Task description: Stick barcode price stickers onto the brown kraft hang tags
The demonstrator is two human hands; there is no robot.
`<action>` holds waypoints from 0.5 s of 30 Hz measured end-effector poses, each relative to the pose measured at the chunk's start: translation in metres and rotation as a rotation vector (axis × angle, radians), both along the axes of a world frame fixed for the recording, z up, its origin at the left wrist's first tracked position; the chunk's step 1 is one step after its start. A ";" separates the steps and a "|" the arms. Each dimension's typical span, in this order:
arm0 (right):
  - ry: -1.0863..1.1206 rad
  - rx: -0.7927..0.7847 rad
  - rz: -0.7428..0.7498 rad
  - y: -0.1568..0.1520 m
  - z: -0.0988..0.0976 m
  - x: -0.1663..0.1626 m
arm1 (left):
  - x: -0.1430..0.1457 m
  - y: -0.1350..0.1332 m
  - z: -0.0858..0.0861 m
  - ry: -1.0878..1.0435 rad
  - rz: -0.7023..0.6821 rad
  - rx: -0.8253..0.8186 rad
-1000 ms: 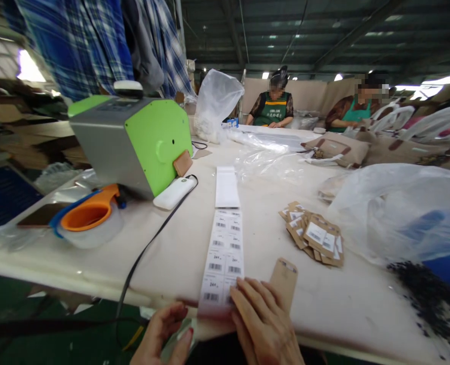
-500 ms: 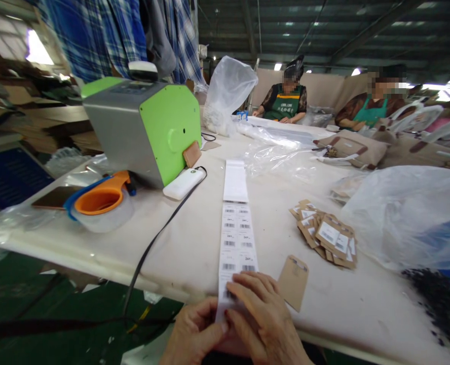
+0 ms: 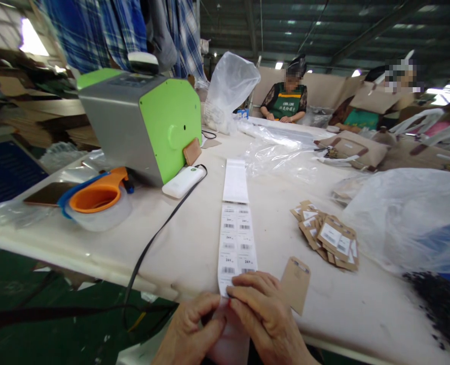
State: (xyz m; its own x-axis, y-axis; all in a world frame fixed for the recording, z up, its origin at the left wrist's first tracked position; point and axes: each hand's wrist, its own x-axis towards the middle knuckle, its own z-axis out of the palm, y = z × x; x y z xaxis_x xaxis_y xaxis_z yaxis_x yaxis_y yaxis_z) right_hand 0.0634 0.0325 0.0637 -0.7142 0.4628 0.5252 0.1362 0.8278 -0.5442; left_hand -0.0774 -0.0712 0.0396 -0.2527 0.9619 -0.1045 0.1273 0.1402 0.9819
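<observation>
A strip of white barcode labels (image 3: 237, 238) runs along the table to its near edge. Its far end lies folded in a white stack (image 3: 235, 180). My right hand (image 3: 266, 314) has its fingers bent over the near end of the strip, with thumb and forefinger closed at a label's edge. Along the left edge, my left hand (image 3: 192, 329) pinches the strip between thumb and fingers. Bare backing paper (image 3: 232, 332) hangs below the hands. Just right of my right hand lies a single brown card tag (image 3: 296, 284). Farther right is a pile of tags with white labels (image 3: 329, 235).
A green and grey machine (image 3: 141, 126) stands at the left, with an orange tape dispenser (image 3: 96, 197) and a white power bank (image 3: 183, 181) before it. Clear plastic (image 3: 418, 218) and black strings (image 3: 434, 304) lie right. A co-worker (image 3: 291, 101) sits opposite.
The strip's near labels have shifted slightly, and more bare backing now shows below my hands. My left hand has moved a little left and down. A co-worker at the right now raises a beige bag.
</observation>
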 end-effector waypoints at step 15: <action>0.192 0.572 -0.275 -0.008 0.005 0.026 | -0.007 -0.029 -0.003 0.470 0.305 0.258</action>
